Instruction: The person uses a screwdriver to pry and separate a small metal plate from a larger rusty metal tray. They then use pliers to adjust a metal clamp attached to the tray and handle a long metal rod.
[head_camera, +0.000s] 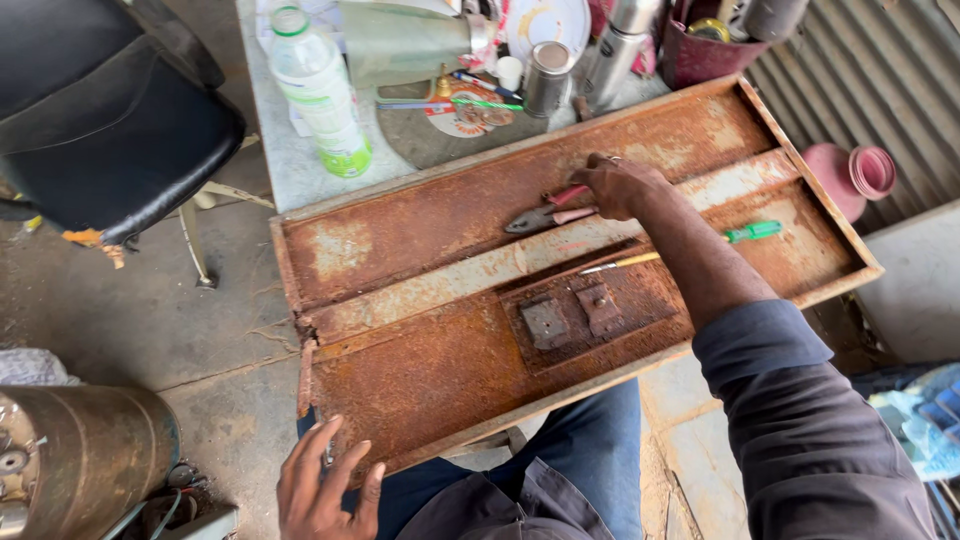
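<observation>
A long rusty metal panel (420, 375) lies across my lap and against the table edge. Near its near left corner, my left hand (322, 492) rests with fingers spread, holding nothing. My right hand (618, 186) reaches over the panel's upper channel and closes on the red handles of a pair of pliers (545, 215) lying there. A green-handled screwdriver (735, 236) lies partly under my right forearm. Two small rusty square plates (572, 316) sit on the panel's lower part.
The grey table (290, 160) behind holds a plastic bottle (318, 88), metal flasks (612, 45), a cup and a plate. A black chair (110, 120) stands at the left, a rusty cylinder (85, 455) at the lower left, pink pots (850, 175) at the right.
</observation>
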